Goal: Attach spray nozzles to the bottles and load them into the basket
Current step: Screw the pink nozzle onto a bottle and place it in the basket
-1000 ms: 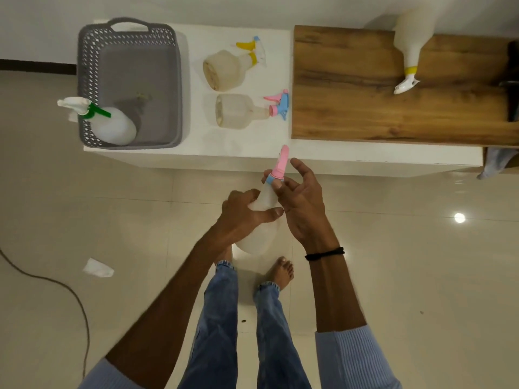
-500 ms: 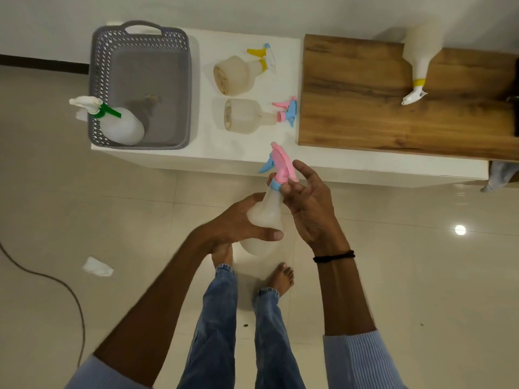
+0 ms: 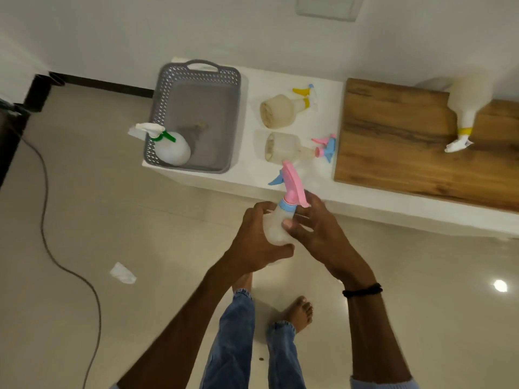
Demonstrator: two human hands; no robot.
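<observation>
Gripping spray bottle [image 3: 275, 227] body with left hand [image 3: 257, 244], pinching blue collar [image 3: 287, 206] with right hand [image 3: 320, 234]; mid-air over floor [image 3: 140, 234], just short of desk [image 3: 306, 181]. Risk of cross-threading if twisted with pink trigger head [image 3: 292, 179] tilted, leaking later; risk of dropping through slack grip

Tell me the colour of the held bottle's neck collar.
Light blue collar on the bottle, under the pink sprayer; head view.

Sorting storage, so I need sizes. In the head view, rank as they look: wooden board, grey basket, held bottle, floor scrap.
1. board, cut off at the edge
2. basket
3. held bottle, nearer the camera, so it looks bigger
4. scrap
</observation>
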